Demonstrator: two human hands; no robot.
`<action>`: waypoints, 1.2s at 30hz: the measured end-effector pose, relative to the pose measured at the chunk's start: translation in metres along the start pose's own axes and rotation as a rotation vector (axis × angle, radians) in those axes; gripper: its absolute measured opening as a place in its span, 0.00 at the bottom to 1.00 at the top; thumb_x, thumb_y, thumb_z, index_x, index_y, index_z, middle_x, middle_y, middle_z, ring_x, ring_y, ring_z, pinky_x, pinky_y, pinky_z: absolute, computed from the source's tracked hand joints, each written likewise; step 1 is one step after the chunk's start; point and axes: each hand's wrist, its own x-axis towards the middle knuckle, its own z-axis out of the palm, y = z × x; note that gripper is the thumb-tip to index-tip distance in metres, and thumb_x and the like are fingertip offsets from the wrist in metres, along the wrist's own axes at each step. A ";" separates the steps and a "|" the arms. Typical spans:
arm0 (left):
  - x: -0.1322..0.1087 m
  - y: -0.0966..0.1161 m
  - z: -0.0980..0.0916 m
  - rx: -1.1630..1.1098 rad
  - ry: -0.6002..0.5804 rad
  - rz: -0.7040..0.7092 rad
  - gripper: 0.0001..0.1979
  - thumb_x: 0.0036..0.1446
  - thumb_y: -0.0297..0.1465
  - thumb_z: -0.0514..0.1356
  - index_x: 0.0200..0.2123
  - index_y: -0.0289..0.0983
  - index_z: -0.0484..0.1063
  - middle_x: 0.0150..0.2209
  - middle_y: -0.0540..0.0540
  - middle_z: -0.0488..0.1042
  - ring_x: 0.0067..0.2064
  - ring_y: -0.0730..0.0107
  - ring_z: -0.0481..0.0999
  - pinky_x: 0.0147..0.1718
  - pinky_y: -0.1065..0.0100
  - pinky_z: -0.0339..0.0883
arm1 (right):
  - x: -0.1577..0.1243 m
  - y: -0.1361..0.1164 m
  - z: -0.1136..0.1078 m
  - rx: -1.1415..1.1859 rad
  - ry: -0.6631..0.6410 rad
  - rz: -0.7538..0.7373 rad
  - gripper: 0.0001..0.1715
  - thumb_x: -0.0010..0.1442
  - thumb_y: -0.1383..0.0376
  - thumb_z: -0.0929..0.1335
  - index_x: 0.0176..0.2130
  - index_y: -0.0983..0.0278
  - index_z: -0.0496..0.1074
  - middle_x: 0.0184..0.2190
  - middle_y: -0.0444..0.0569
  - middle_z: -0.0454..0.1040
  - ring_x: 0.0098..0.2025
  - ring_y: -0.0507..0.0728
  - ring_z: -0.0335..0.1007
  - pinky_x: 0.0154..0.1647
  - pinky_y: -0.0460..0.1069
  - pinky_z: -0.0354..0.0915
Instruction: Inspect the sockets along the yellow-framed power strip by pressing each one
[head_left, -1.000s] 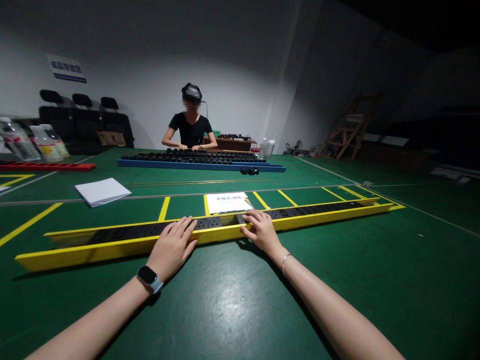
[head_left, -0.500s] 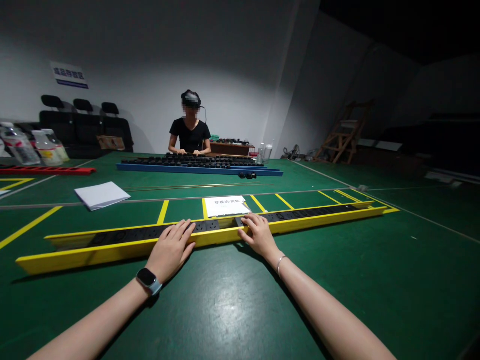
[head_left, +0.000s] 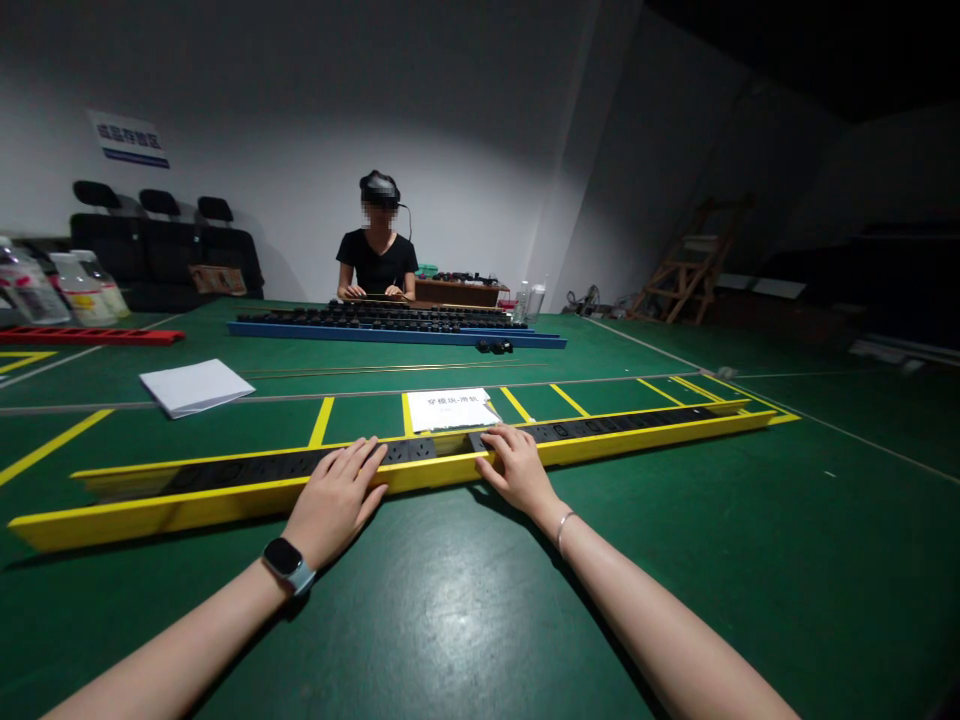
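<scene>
Yellow and long, a channel-shaped rail (head_left: 435, 476) lies on the table (head_left: 450, 620) just in front of the person, its hollow side up. Its long axis slants from the near left to the far right, the left end closer. Black socket modules (head_left: 411, 450) sit inside it in two rows, with a gap between them near the middle. The left hand (head_left: 335, 500) lies palm down across the left row, fingers extended. The right hand (head_left: 521, 473) bends its fingers over the end of the right row, thumb by the near wall; whether it grips a module, I cannot tell.

Green covers the table, marked with yellow strips (head_left: 321, 422). Beyond the rail lie a printed sheet (head_left: 452, 409), folded white paper (head_left: 196, 387) at left and, farther, a blue rail (head_left: 405, 335). A person in a black top (head_left: 376, 262) sits behind that, before a pale wall (head_left: 285, 100).

Both hands hide modules beneath them. The picture's lower edge cuts off the forearms, the sheet's smaller print is illegible, and darkness blurs the far right.
</scene>
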 end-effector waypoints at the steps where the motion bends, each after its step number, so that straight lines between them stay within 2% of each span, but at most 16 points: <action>1: 0.000 0.000 0.000 0.001 0.002 0.002 0.25 0.63 0.39 0.51 0.61 0.36 0.62 0.60 0.37 0.67 0.60 0.53 0.67 0.55 0.53 0.61 | 0.000 0.000 0.000 0.001 0.001 0.001 0.19 0.63 0.57 0.66 0.51 0.61 0.69 0.50 0.55 0.71 0.55 0.63 0.64 0.55 0.59 0.59; 36: 0.000 0.001 -0.001 0.042 -0.006 0.013 0.25 0.63 0.39 0.52 0.60 0.34 0.63 0.60 0.38 0.67 0.60 0.54 0.67 0.56 0.54 0.60 | -0.002 0.001 0.000 0.018 0.006 0.002 0.19 0.63 0.59 0.66 0.51 0.63 0.69 0.50 0.55 0.71 0.56 0.63 0.63 0.56 0.59 0.58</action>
